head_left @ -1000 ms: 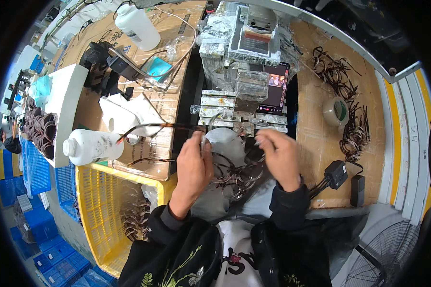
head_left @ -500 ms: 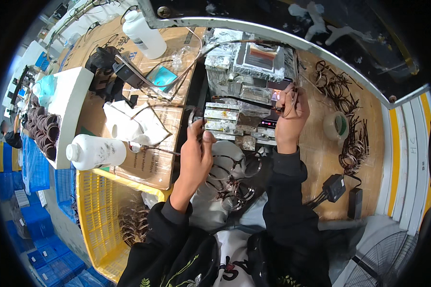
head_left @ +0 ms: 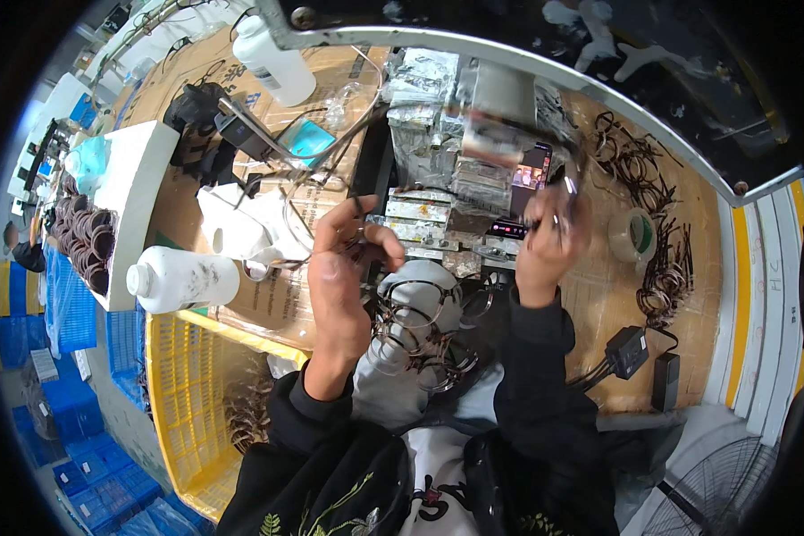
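Note:
My left hand (head_left: 340, 286) is raised in front of the metal fixture (head_left: 415, 210), its fingers bent inward. A small dark piece shows by the fingertips, but what they hold cannot be made out. My right hand (head_left: 549, 241), smeared by motion, closes on a thin dark eyeglass frame (head_left: 558, 217) to the right of the fixture. Beside that hand a phone (head_left: 531, 170) with a lit screen leans on the fixture. Between my forearms, several eyeglass frames (head_left: 427, 335) with clear lenses lie in a pile on grey cloth.
Two white bottles (head_left: 188, 280) and a white cloth (head_left: 250, 223) are on the cardboard-covered table at left. A yellow basket (head_left: 174, 393) stands below it. At right lie a tape roll (head_left: 632, 235) and dark eyeglass parts (head_left: 665, 268). A dark metal-edged panel (head_left: 545, 40) hangs overhead.
My left hand has shifted left and turned, its fingers curling in. My right hand has moved slightly down and blurs, and more of the phone's screen shows.

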A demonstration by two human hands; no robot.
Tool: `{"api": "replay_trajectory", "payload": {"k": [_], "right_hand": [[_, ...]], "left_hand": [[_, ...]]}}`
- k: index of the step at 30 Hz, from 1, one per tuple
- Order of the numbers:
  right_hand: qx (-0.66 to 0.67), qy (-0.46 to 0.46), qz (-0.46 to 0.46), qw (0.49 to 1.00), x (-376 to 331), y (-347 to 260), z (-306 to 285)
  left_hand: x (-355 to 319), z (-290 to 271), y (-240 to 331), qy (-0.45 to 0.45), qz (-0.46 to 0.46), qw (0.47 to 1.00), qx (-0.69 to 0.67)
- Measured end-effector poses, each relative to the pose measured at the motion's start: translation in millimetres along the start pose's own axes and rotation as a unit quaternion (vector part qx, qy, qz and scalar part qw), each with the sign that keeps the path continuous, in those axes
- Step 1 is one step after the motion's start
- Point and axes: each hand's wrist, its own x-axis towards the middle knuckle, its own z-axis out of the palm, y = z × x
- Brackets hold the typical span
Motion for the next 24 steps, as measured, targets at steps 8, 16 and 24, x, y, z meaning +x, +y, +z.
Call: {"api": "replay_trajectory", "payload": {"k": [8,16,24], "right_hand": [[-0.155,-0.250,-0.104,0.950,-30.5,-78.2,3.5],[-0.308,-0.370,0.017,0.877,-32.8,-52.6,-35.5],[0.138,0.031,0.062,0.988,16.5,-40.8,-32.4]], "left_hand": [[-9.5,25.8,11.2,-0.113,0.133,0.983,0.064],[-6.1,-6.3,0.2,0.012,0.121,0.991,0.052],[-15.4,-19.2,-13.8,0.034,0.028,0.989,0.139]]}}
